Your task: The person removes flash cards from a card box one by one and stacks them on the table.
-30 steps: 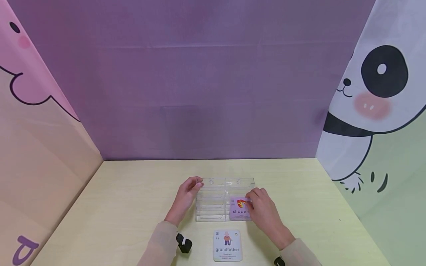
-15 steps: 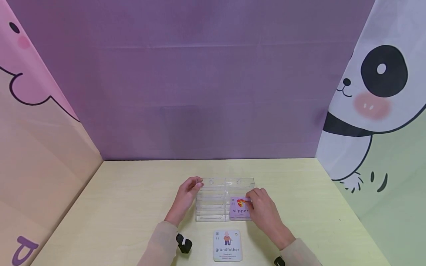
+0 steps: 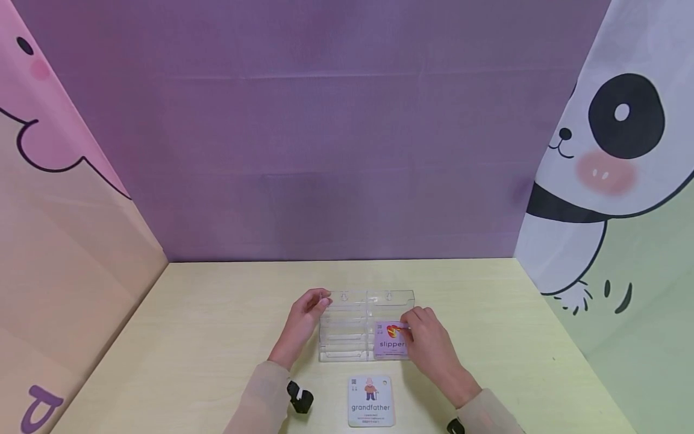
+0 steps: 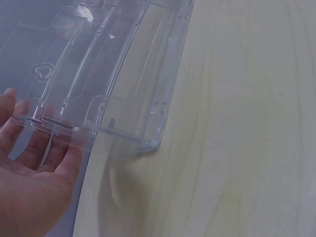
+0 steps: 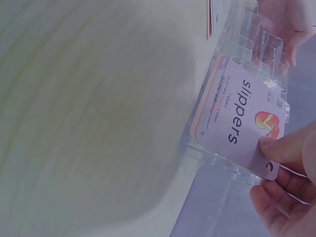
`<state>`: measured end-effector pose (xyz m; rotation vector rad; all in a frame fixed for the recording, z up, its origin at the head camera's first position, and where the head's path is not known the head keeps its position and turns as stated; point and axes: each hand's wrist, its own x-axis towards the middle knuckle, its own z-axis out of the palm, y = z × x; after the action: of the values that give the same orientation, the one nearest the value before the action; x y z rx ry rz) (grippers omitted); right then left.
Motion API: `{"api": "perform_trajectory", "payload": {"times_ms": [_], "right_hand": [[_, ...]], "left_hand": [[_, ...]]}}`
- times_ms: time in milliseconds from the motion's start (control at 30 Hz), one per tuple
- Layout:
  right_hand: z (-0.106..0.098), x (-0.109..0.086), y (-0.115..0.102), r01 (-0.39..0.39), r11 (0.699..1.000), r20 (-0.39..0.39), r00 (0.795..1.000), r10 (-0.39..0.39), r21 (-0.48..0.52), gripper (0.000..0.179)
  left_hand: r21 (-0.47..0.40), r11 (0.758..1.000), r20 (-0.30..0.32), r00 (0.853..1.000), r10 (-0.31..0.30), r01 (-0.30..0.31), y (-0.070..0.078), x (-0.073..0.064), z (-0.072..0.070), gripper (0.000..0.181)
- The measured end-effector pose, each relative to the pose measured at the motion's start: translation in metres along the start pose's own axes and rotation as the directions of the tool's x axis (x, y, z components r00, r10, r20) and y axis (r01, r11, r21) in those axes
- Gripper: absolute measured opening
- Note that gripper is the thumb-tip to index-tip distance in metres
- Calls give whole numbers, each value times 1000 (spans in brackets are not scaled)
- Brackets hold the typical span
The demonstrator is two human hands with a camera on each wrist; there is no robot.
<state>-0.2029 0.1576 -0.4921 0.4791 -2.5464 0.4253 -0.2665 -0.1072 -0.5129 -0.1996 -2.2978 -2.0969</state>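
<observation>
A clear plastic card rack [image 3: 344,330] with two columns of tiered compartments stands on the table. My left hand [image 3: 305,319] grips its upper left side, thumb in front; in the left wrist view the fingers curl behind the clear wall. At the lower right of the rack sits a lilac flashcard [image 3: 389,343] printed "slippers", with at least one more card behind it in the right wrist view. Between thumb and fingers my right hand [image 3: 431,346] pinches this card by its right edge, near the punched hole. The card's lower edge is in the front right compartment.
A flashcard [image 3: 371,401] printed "grandfather" lies in front of the rack, seemingly on a stack. The pale wooden table [image 3: 217,337] meets a purple back panel [image 3: 341,150] and printed side panels. Black wrist cameras [image 3: 300,398] are strapped at both sleeves.
</observation>
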Motion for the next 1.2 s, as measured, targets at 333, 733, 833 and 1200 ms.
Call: {"api": "perform_trajectory", "payload": {"times_ms": [333,733,833,1200], "right_hand": [[0,1,1,4,1000,-7,1000,-4,6,24],[-2,0,1,-10,1000,2,1000,10,23,26],[-3,0,-1,-29,999,18,999,28,20,25],[-5,0,-2,-38,999,15,999,38,26,27]], "left_hand": [[6,1000,-3,1000,0,0,0,1,1,29],[17,1000,6,1000,-5,5,-2,1,0,29],[16,1000,7,1000,-4,4,-1,1,1,29],[13,1000,6,1000,3,-3,-1,1,1,29]]}}
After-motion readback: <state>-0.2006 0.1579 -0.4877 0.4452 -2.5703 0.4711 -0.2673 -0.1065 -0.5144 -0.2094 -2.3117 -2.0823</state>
